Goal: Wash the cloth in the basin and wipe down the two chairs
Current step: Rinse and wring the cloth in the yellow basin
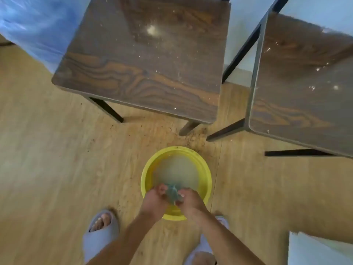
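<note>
Head view, both hands (pixel 172 200) clenched around crumpled grey cloth (pixel 172 192), round yellow basin (pixel 147 174).

Soft, even daylight fills the scene; shadows are faint. Beyond my hands, the dark wood-grain chair seat (pixel 145 60) throws back a white glare spot, and its neighbour to the right (pixel 305 83) glints too. The frame is slightly blurred throughout, with straight edges bowing near the borders.

My left hand (pixel 153 202) and right hand (pixel 192 202) wring a small blue-grey cloth (pixel 172 193) over a yellow basin (pixel 146 175) of cloudy water on the wooden floor (pixel 47 159) — two dusty, speckled chairs, one (pixel 143 64) beside the other (pixel 305 88), stand beyond.
</note>
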